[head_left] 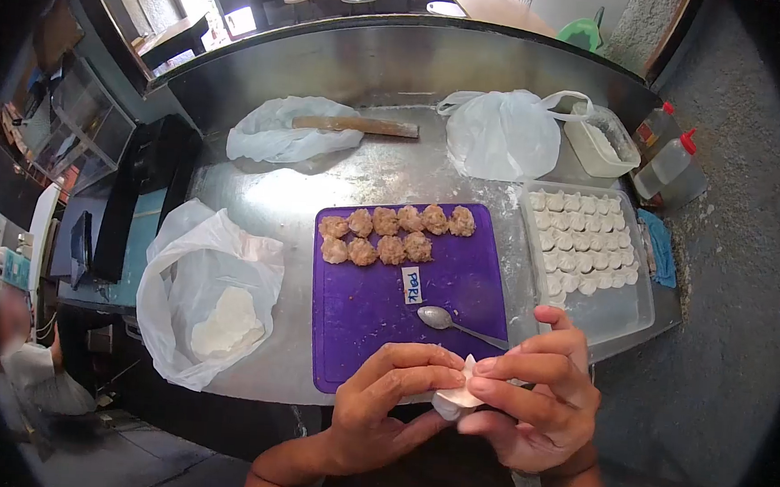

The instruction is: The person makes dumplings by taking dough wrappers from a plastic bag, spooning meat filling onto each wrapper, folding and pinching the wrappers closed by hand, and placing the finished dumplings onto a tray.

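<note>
A pale dumpling [457,401] is pinched between my two hands near the front edge of the table. The fingers and thumb of my left hand [389,400] close on its left side. My right hand [537,391] grips its pointed top and right side with thumb and fingers. Just beyond them lies a purple cutting board [363,318] with several balls of minced filling [390,249] in two rows. A metal spoon [436,318] rests on the board, beside a white label [412,285] with blue handwriting.
On the right, a clear plastic tray [632,307] carries rows of folded dumplings [582,242]. A white bag [503,139], a tub of flour [603,140] and red-capped bottles [667,167] stand behind. Left are an open bag [169,275] and a wooden stick [357,126] on plastic. Someone sits far left.
</note>
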`<state>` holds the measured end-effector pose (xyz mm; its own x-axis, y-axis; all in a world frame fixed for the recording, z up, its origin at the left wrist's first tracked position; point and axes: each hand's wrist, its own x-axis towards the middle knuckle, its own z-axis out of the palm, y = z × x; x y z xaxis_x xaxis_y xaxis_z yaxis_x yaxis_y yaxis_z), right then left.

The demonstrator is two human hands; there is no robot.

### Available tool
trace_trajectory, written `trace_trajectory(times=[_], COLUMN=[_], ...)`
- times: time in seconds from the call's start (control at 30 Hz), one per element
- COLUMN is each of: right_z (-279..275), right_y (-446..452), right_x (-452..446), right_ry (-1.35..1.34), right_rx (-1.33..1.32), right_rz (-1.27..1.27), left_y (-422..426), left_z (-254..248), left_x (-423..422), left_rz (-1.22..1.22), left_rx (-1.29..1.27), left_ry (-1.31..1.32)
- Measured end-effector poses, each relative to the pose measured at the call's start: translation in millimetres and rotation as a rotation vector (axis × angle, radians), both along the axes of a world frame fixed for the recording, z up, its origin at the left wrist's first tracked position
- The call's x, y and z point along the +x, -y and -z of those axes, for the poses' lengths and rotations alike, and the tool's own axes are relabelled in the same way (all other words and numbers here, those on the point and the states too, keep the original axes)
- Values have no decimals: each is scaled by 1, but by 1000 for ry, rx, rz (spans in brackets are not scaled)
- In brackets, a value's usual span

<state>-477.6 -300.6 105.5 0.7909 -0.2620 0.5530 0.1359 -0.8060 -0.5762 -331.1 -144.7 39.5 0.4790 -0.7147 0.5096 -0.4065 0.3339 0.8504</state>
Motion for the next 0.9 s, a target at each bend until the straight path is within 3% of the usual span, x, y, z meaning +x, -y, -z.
trace_trajectory(times=[0.13, 0.33, 0.4, 0.67, 0.73, 0.83, 0.9], right_z=[7, 1, 2, 12, 28, 49, 75], right_y=[-4, 23, 28, 32, 38, 65, 96], right_x=[10, 13, 10, -11, -27, -58, -83], right_ry=[-1, 13, 0, -24, -28, -114, -103], right_rx=[-44, -1, 19, -111, -128, -22, -4], right_rz=[15, -108, -148, -114, -34, 125, 291], left_y=[0, -4, -5, 14, 20, 12, 2], left_z=[-4, 4, 5, 25, 26, 37, 46], left_x=[2, 2, 0, -16, -24, -17, -11], left_rz=[-32, 11, 218, 280, 300, 161, 125], left_rx=[33, 3, -53, -30, -2, 318, 369], left_ry=[84, -111, -472, -428, -480, -409, -395])
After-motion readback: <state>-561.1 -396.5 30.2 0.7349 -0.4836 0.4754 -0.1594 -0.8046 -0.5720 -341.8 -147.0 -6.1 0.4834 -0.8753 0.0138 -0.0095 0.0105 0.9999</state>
